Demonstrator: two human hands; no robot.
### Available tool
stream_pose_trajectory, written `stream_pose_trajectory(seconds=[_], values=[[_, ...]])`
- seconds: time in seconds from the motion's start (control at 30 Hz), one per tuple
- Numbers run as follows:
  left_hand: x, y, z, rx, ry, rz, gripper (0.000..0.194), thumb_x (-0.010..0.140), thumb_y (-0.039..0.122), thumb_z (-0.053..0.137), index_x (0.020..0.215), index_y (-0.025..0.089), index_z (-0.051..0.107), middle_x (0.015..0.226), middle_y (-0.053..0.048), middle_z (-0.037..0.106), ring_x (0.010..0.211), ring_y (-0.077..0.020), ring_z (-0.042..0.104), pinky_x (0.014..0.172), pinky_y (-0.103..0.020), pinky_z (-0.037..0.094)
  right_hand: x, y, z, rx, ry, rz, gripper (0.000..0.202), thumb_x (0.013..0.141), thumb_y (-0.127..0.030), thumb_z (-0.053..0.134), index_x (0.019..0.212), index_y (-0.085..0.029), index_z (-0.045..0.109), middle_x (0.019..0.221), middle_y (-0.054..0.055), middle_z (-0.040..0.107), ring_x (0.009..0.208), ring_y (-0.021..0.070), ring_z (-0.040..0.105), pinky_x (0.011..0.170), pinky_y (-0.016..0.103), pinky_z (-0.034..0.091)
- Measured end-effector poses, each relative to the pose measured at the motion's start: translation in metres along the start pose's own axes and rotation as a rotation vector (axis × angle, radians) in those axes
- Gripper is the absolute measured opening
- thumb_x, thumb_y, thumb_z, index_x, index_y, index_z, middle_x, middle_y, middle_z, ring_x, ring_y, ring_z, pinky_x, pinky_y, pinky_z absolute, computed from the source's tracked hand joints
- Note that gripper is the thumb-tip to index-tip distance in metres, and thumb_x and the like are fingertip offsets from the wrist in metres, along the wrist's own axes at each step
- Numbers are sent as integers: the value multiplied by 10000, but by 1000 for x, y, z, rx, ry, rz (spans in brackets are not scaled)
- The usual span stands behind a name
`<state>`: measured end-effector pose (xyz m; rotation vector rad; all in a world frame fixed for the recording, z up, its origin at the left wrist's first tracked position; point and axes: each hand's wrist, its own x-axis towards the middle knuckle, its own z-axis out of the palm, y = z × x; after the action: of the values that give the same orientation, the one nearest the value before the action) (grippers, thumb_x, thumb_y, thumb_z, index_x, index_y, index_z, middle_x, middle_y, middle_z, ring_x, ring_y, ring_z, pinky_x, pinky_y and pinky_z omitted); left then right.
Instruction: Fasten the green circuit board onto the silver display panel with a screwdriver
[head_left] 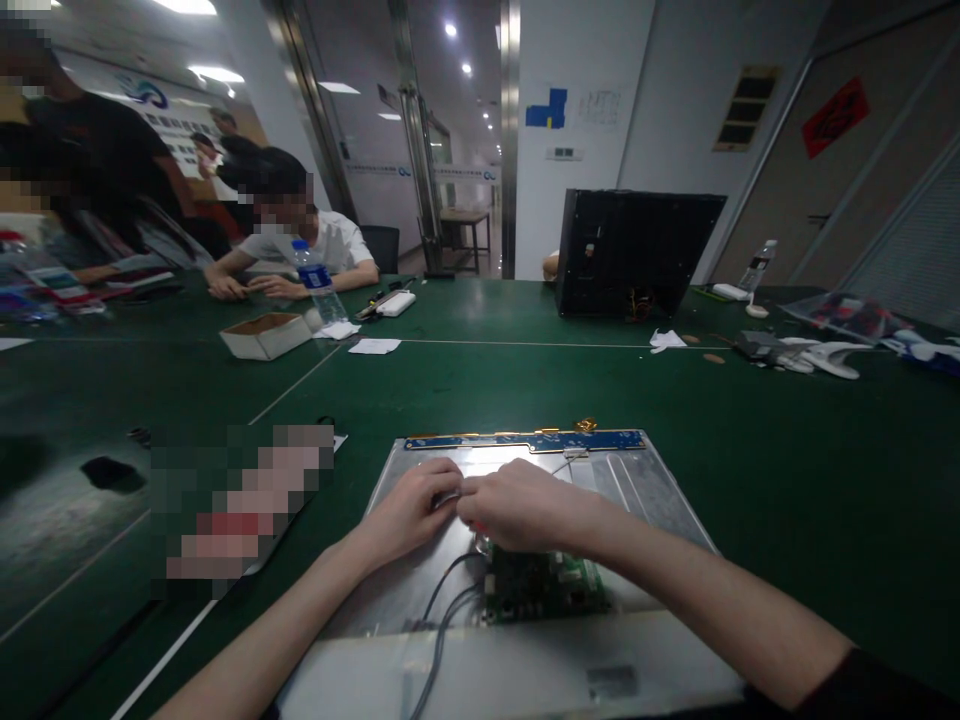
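A flat display panel (660, 520) lies with its silvery metal back facing up in front of me. Along its far edge runs a blue circuit strip (600, 440). A green circuit board (540, 585) sits on the nearer half, with dark cables (442, 625) leading off its left side. Over the middle of the panel, my left hand (416, 500) has its fingers curled in a pinch. My right hand (517, 505) is closed beside it, fingertips meeting the left ones. Something small and red shows under the right hand; what the fingers hold is hidden.
Left of the panel lies a long device with a blurred-out screen (255, 500). Farther off stand an open white box (266, 338), a water bottle (319, 285) and a large black monitor casing (637, 250). A person (330, 240) sits across the green table (825, 480).
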<state>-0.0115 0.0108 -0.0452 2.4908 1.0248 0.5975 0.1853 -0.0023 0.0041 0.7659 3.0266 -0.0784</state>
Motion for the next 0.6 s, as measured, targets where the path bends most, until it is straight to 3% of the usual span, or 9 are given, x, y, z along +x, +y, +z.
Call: stream_pose_trajectory(seconds=[0.17, 0.37, 0.6], values=[[0, -4, 2, -8, -3, 23, 178, 894, 142, 510, 897, 182, 684, 904, -61, 656, 851, -202, 604, 753, -300, 467, -1, 24, 5, 28, 46, 135, 155, 859, -181, 557, 950, -179, 683, 993, 76, 692, 807, 200, 646, 582, 276, 388], [0, -5, 2, -15, -4, 25, 208, 875, 96, 502, 888, 180, 692, 907, -63, 666, 867, -202, 605, 773, -304, 468, -3, 27, 13, 110, 106, 184, 136, 852, -184, 576, 891, -174, 706, 943, 79, 701, 777, 198, 643, 586, 276, 382], [0, -3, 2, -14, -18, -17, 174, 906, 195, 522, 946, 172, 690, 908, -69, 668, 838, -209, 602, 751, -317, 468, -41, 37, -17, 304, 401, 273, 213, 899, -130, 494, 1010, -142, 676, 1005, 101, 687, 850, 174, 629, 739, 310, 457]])
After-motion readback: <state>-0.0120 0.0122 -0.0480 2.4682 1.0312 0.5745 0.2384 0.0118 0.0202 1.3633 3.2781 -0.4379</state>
